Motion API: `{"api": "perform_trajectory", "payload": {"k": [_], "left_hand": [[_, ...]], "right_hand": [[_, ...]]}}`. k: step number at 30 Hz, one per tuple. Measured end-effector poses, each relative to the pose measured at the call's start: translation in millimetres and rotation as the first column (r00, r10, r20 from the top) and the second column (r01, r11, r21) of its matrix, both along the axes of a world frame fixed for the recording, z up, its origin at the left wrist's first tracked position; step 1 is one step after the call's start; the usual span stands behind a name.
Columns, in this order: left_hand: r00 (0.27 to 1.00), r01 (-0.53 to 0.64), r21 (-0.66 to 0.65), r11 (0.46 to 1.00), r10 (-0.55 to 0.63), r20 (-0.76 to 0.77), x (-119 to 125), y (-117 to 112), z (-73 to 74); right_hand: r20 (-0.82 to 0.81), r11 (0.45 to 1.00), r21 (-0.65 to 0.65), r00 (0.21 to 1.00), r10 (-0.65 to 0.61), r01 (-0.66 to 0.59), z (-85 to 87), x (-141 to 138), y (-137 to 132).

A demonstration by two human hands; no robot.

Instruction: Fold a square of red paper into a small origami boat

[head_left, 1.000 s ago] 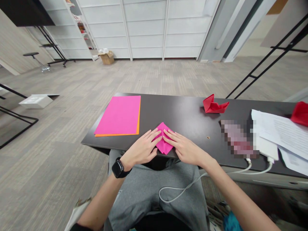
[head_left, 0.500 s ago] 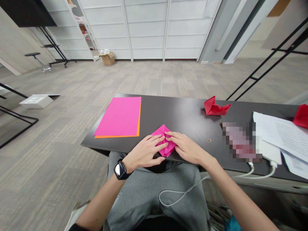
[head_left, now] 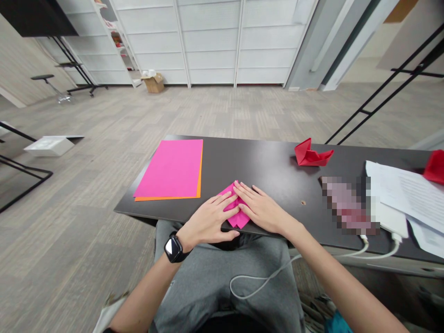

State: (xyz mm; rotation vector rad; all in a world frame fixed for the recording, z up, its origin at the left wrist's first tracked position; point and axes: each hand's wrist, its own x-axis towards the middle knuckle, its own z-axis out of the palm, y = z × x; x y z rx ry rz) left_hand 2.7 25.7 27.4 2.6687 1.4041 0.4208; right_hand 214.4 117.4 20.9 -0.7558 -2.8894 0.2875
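Observation:
A folded piece of pink paper point(head_left: 239, 220) lies on the dark table near its front edge, with creases showing between my hands. My left hand point(head_left: 210, 219) rests on its left side, fingers stretched out flat and thumb apart. From the right, my right hand point(head_left: 263, 209) lies over the upper right part, its fingers extended and pressing on the paper. Both hands hide much of the folded piece. A black watch point(head_left: 173, 248) sits on my left wrist.
Pink sheets point(head_left: 173, 169) lie over an orange sheet point(head_left: 166, 199) at the table's left. Back right stands a folded red paper shape point(head_left: 312, 155). Farther right are a blurred phone-like item point(head_left: 347, 206), printed papers point(head_left: 405, 194) and a white cable point(head_left: 267, 277) running over my lap.
My right hand has moved slightly left and flattened over the folded pink paper, its fingers now straighter. My left hand has stayed almost in place.

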Motion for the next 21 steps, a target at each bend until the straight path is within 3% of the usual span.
{"api": "perform_trajectory", "payload": {"k": [6, 21], "left_hand": [[1.000, -0.024, -0.022, 0.999, 0.023, -0.016, 0.9, -0.3, 0.8], [0.999, -0.020, -0.060, 0.998, 0.017, -0.046, -1.5, 0.2, 3.0]], "right_hand": [[-0.009, 0.989, 0.132, 0.998, -0.063, 0.064, 1.3, -0.4, -6.6], [0.054, 0.982, 0.184, 0.997, -0.048, 0.037, 8.3, -7.6, -5.3]]}}
